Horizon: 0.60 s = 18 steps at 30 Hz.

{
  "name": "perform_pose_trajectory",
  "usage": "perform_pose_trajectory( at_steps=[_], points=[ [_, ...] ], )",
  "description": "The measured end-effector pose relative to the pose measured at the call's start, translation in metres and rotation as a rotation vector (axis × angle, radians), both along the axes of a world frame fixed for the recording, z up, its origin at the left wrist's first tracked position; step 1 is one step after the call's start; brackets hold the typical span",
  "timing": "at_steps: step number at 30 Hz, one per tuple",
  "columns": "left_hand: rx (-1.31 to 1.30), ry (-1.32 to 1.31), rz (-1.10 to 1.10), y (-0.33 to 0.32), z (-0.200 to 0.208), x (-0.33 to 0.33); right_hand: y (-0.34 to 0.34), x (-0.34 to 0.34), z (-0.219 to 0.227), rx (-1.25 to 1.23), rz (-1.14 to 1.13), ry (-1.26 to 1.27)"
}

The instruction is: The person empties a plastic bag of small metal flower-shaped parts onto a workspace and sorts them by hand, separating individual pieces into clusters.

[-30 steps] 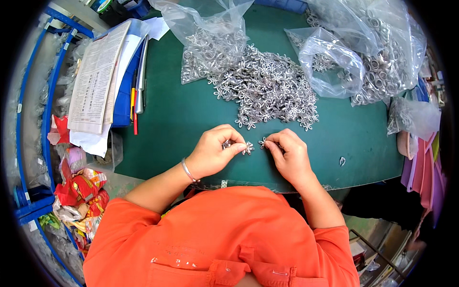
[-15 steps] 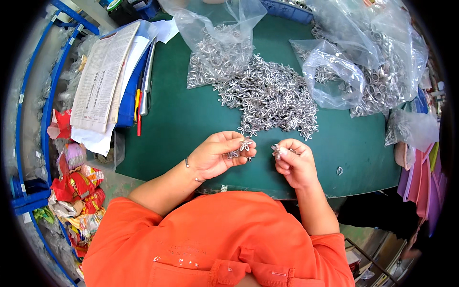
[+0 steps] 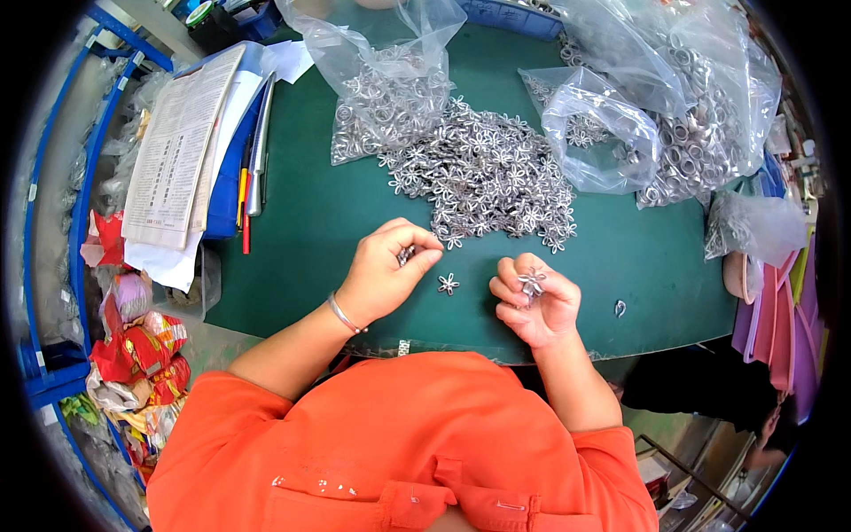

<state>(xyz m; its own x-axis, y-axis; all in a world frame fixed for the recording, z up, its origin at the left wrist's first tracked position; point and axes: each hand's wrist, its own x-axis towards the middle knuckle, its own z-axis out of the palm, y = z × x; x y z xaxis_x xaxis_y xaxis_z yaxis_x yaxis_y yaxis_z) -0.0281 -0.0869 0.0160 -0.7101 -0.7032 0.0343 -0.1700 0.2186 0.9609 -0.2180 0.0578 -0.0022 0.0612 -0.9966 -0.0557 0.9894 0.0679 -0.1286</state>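
Observation:
My left hand (image 3: 377, 275), a metal bangle on its wrist, is curled closed around small silvery metal pieces that show between thumb and fingers; part of them is hidden. On the green table just right of its fingertips lies a single silver metal flower (image 3: 448, 284). My right hand (image 3: 545, 315) pinches another metal flower (image 3: 532, 282), its petals pointing up; whether more lie in the palm I cannot tell. Beyond both hands spreads a heap of metal flowers (image 3: 496, 177). A small loose metal loop (image 3: 620, 309) rests right of my right hand.
A clear bag of metal rings (image 3: 390, 97) stands behind the heap. More clear bags of metal parts (image 3: 691, 151) fill the right back. Papers (image 3: 182, 151) and pens (image 3: 246, 199) lie at the left, near a blue shelf rack (image 3: 75, 191). Pink and purple folders (image 3: 776, 328) hang at the right edge.
The flower between my left thumb and finger is now down on the table, and that hand has drawn left and turned palm down. My right hand has turned, showing its flower more fully.

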Motion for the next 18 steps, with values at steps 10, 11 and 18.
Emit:
perform_pose_trajectory(
  at_steps=[10,11,18],
  points=[
    [-0.563,-0.091,-0.219,0.02,-0.008,0.0,-0.033,0.01,0.024,0.298,-0.29,1.711],
    [-0.597,-0.099,-0.222,0.021,-0.008,0.0,-0.039,0.011,0.021,0.156,-0.421,1.976],
    [0.291,-0.039,-0.085,0.017,0.009,0.0,-0.059,0.016,0.007,-0.025,-0.596,2.439]
  ],
)
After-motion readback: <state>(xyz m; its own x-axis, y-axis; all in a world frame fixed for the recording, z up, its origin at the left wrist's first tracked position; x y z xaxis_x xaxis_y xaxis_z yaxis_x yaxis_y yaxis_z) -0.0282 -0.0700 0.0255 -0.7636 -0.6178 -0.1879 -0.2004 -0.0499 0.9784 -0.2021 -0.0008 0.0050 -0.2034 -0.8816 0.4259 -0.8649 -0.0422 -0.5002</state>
